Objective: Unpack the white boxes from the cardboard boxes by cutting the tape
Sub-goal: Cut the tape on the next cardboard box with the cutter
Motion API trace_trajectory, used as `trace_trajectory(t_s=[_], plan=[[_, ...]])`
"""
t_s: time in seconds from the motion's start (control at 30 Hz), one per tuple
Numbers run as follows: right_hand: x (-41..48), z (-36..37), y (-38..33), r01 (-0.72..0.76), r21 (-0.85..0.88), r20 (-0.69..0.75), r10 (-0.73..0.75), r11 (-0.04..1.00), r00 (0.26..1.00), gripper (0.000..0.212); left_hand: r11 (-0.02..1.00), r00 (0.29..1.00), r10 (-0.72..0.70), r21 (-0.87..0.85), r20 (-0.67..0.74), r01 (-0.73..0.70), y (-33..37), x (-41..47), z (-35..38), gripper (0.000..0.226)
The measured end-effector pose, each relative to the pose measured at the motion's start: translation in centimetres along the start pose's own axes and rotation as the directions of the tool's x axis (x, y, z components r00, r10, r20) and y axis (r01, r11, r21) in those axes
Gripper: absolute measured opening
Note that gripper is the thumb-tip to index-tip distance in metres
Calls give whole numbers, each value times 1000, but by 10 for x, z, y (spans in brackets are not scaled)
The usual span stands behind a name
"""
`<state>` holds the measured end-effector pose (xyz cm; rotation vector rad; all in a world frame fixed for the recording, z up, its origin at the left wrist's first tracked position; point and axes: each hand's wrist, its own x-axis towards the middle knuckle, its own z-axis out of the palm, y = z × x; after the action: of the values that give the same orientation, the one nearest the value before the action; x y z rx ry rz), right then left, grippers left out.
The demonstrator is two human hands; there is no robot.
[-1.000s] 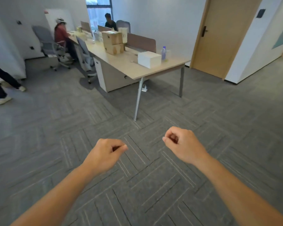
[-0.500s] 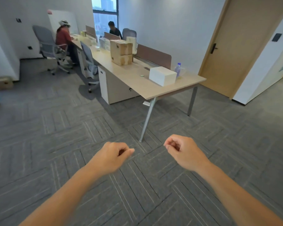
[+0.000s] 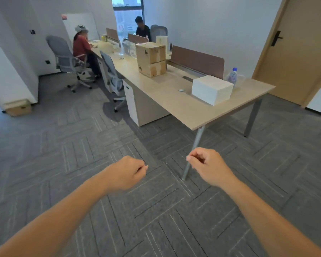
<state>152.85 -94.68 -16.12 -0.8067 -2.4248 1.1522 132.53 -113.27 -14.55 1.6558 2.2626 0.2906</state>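
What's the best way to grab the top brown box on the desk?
Clasp the top cardboard box by its two opposite upright sides, left hand on one, right hand on the other, coming from the near long edge of the desk. It is blocky, probably too wide for one hand, and sits level on the lower cardboard box, so lift straight up.

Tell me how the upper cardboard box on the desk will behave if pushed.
Stacked on the lower cardboard box, the upper cardboard box would probably slide off it. Its flat faces make rolling unlikely. It looks closed, so it is likely packed and fairly heavy.
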Motion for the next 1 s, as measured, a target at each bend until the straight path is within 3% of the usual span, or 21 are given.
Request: trace_trajectory(t_s=[0.2,0.33,0.57,0.7,1.0], plan=[[141,23,-12,-33,15,38,32,999,999,19,995,997,-73,-61,0,73,-87,85,-43,42],[235,38,-10,-97,15,42,96,995,995,21,978,987,-115,-187,-111,93,-157,150,-60,42],[393,69,-24,-197,43,-36,198,979,979,30,955,989,-5,-293,-146,-39,-275,288,-111,38],[467,77,-34,-227,39,-84,229,973,970,32,955,991,64,-280,-117,-94,-328,362,-146,37],[626,94,-12,-297,94,-165,309,950,937,25,952,969,111,-256,-219,-167,-422,517,-181,39]])
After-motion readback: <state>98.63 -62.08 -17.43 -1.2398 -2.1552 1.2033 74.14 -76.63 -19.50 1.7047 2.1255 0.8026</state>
